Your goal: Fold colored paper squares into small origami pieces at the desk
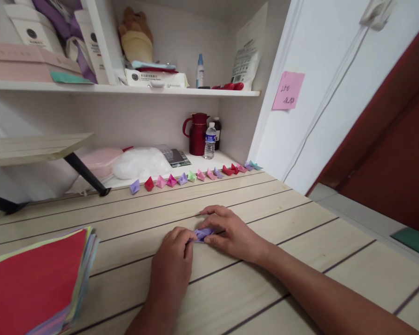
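Note:
A small folded piece of purple paper [203, 233] lies low over the table between my two hands. My left hand [172, 258] pinches its left end between thumb and fingers. On its right side, my right hand [230, 235] grips the paper with thumb and forefinger, the other fingers stretched forward. The fingers cover both ends of the paper, so its full shape is hidden. A row of small folded paper boats [182, 178] in purple, red, pink, green and teal stands along the table's far edge.
At the left lies a stack of coloured paper [35, 284], red on top. A black-legged wooden stand [38, 144] rises behind it. Beyond the boats, a white shelf unit [153, 91] holds a red jug [198, 135], a water bottle [210, 142] and a plastic bag [141, 163].

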Demonstrator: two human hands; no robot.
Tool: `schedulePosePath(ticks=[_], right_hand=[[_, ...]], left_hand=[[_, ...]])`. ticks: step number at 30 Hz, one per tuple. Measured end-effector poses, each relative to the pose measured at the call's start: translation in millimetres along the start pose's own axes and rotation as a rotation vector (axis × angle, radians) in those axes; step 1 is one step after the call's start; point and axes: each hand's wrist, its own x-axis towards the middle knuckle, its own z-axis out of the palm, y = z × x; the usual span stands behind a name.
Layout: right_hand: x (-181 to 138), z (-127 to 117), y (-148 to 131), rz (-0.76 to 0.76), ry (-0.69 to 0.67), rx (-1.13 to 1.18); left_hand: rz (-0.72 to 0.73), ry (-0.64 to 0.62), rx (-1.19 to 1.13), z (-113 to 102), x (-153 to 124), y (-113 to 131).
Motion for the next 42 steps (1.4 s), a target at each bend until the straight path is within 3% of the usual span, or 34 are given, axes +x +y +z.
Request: schedulePosePath(ticks=[19, 28, 42], right_hand=[[1.1, 4.0, 0.4, -0.013, -0.005, 0.058], [1.2, 4.9, 3.1, -0.052, -0.017, -0.056], [5.5, -2.2, 8.4, -0.107, -0.120, -0.065]], left_hand=[[0.074, -0.037, -0.032, 3.2, -0.5, 0.6], [0.090, -0.039, -0.030, 2.5, 1.8, -5.0], [0.361, -0.100, 0.160, -10.2, 13.2, -21.7]])
